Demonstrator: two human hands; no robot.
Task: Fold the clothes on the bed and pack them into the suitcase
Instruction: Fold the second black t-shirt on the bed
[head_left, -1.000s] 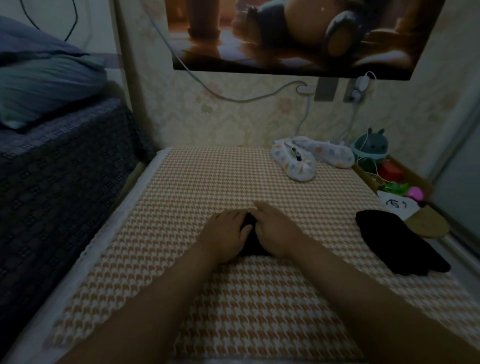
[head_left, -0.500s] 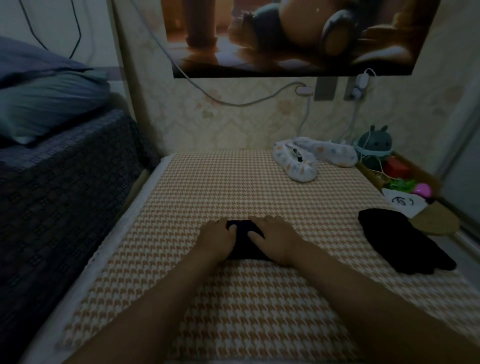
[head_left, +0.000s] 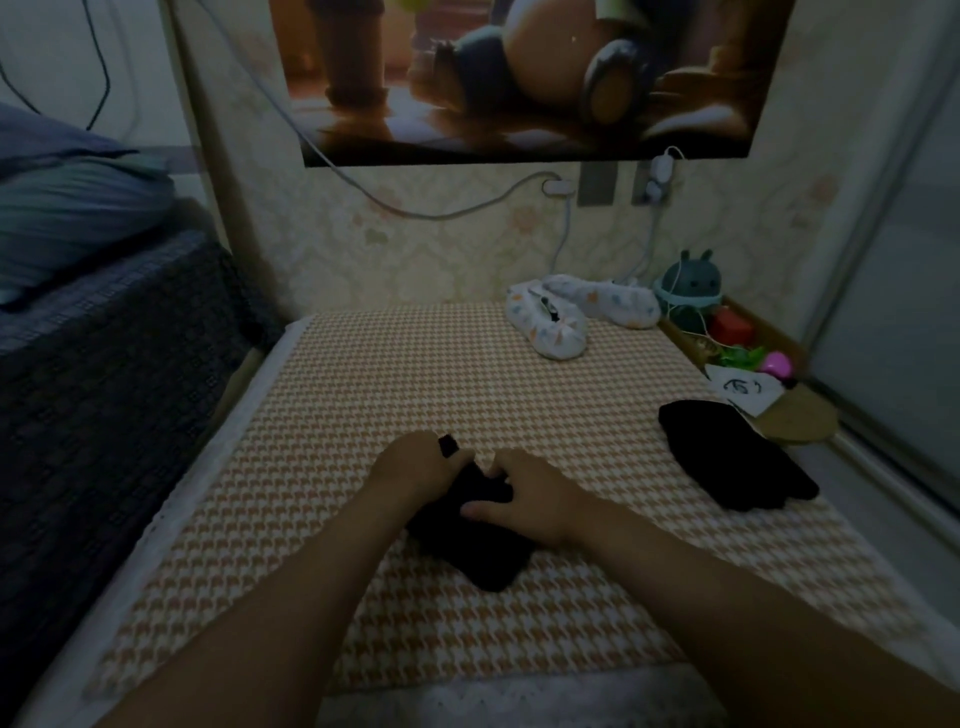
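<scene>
The small black garment (head_left: 470, 551) is lying near the middle of the houndstooth bed cover (head_left: 363, 395), bunching under both hands, with one corner trailing toward the person. The left hand (head_left: 421, 470) is curling its fingers into the cloth's far edge (a scrap of black is poking up between them). The right hand (head_left: 530, 501) is gripping it too, fingers tucked in and thumb lying across the top.

A second black garment (head_left: 727, 452) is sitting well apart near the bed's right edge; whether it is folded is hard to tell. No suitcase is showing, so packing is probably all still waiting, and this fold is looking unfinished.

Half a second ago both hands were pressing flat on a tidy dark rectangle. Now they are clutching it, and the piece is looking looser and larger.
</scene>
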